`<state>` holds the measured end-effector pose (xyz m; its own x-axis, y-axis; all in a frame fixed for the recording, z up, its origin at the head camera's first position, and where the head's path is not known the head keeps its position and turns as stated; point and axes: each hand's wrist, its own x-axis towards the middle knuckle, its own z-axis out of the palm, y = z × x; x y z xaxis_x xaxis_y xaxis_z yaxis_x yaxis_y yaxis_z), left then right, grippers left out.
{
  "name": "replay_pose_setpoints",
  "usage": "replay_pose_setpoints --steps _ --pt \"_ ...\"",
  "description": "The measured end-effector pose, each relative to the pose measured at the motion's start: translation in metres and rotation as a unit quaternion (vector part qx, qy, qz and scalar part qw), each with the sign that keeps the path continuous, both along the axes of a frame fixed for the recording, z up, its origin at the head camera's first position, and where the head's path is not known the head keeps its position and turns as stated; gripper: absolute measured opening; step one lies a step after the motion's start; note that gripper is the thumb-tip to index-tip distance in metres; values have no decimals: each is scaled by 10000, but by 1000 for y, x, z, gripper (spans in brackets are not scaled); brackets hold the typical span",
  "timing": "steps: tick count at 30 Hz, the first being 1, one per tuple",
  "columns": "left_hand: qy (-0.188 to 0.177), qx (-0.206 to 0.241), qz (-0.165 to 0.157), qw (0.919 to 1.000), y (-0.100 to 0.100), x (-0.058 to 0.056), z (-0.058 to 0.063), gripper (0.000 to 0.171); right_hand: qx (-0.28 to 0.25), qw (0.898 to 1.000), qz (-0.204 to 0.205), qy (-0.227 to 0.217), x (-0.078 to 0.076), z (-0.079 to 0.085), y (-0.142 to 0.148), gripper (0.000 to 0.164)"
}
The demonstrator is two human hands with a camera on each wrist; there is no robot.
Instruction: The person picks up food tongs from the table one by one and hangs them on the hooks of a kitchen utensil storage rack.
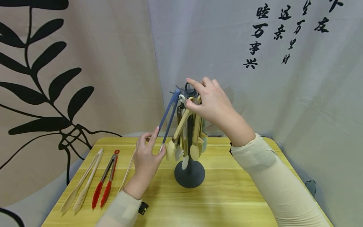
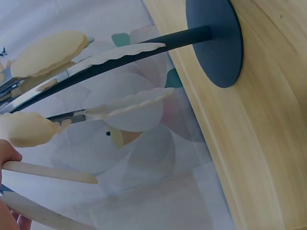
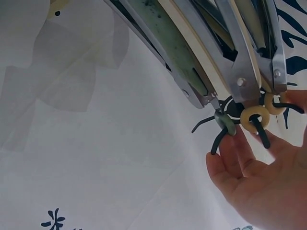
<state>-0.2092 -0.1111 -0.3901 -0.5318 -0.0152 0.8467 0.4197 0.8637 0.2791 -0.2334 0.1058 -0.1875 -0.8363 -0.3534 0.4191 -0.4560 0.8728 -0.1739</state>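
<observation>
A dark rotating utensil stand (image 1: 190, 176) rises from a round base, with several tongs hanging from its hooks. My left hand (image 1: 148, 154) grips the blue tongs (image 1: 167, 112) low on their arms, thumb and fingers about them. The blue top end is up by a hook on the stand's left side. Pale tips of these tongs (image 2: 50, 173) stick out past the fingers in the left wrist view. My right hand (image 1: 211, 101) curves round the top of the stand. In the right wrist view its fingers (image 3: 230, 163) lie close against the hooks, near a green ring and cream rings.
Beige tongs (image 1: 82, 183) and red-tipped tongs (image 1: 105, 179) lie on the left of the wooden table (image 1: 235, 195). A thin pale strip (image 1: 126, 173) shows beside my left wrist. Behind the table hangs a printed curtain (image 1: 119, 63).
</observation>
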Motion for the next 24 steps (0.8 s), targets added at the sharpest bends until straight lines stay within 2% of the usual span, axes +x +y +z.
replay_pose_setpoints --steps 9,16,24 --pt "-254 -136 39 9996 1 -1 -1 82 42 9999 108 0 1 1 1 64" --pt "-767 -352 -111 9964 3 -4 2 92 56 9998 163 -74 1 1 3 64" --pt "-1375 -736 -252 9874 1 -5 3 114 62 9997 211 -93 2 2 2 65"
